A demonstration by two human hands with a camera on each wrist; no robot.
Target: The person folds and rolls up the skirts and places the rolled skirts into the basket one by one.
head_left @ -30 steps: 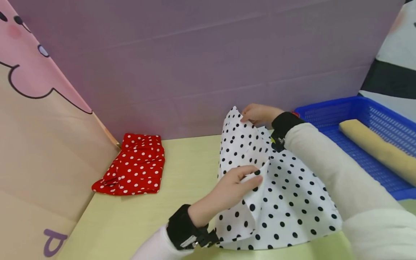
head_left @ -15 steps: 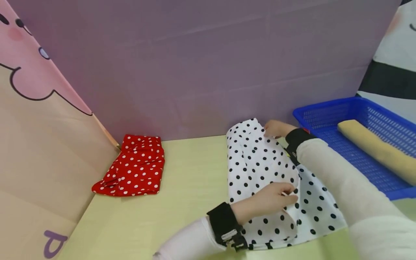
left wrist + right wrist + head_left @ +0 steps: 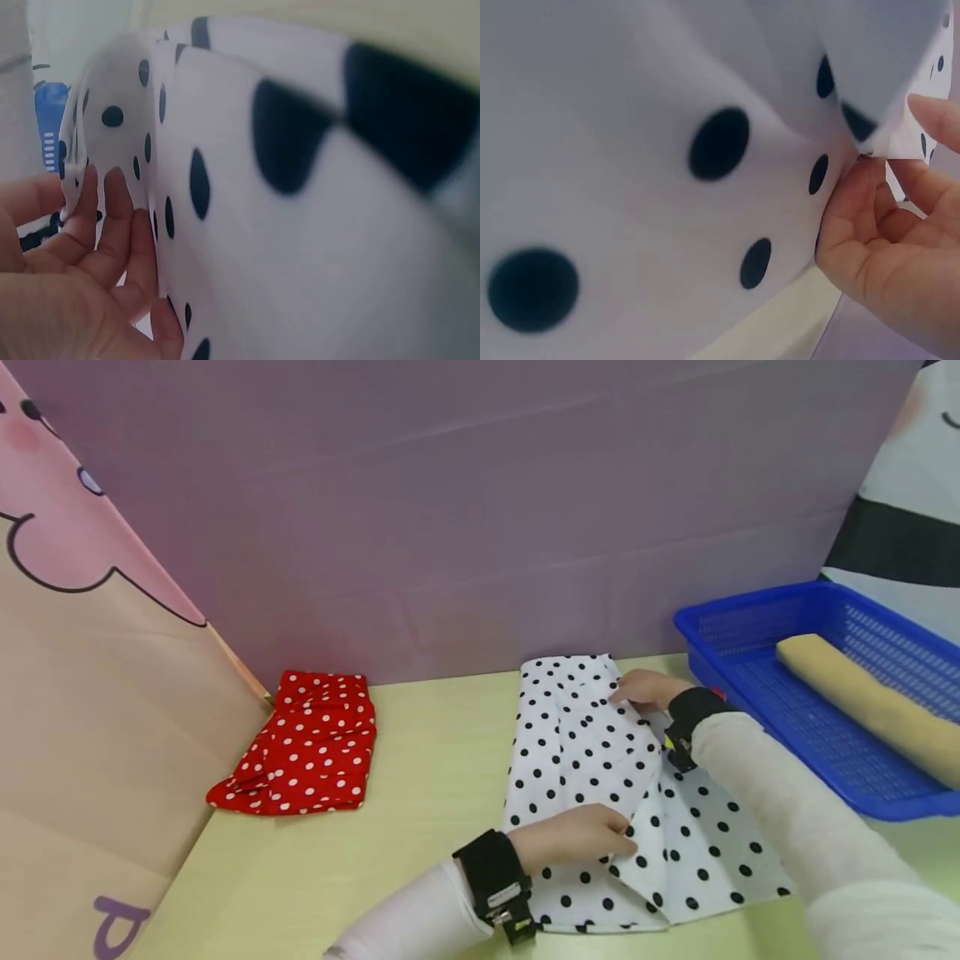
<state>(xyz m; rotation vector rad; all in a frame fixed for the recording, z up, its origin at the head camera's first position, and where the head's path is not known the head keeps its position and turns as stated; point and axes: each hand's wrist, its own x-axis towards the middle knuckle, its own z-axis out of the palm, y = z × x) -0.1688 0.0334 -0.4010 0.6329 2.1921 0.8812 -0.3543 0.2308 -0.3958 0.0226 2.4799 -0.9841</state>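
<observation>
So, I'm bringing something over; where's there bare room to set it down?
Bare table lies between the red cloth and the white cloth; the blue basket is bare left of its yellow roll. Around the left hand and right hand it's crowded.

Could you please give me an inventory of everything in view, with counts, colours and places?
white cloth: 1, white with black dots, on the table, partly folded over
red cloth: 1, red with white dots, folded, at the table's far left
basket: 1, blue, at the right
roll: 1, yellow, inside the basket
table: 1, pale yellow-green, under the cloths
backdrop: 1, purple, behind the table
left panel: 1, beige and pink print, at the left
right panel: 1, black and white, at the far right
sleeves: 2, off-white, on the arms
wristbands: 2, black, one per wrist
left hand: 1, bare, pinching the white cloth's nearer part
right hand: 1, bare, pinching its farther part
</observation>
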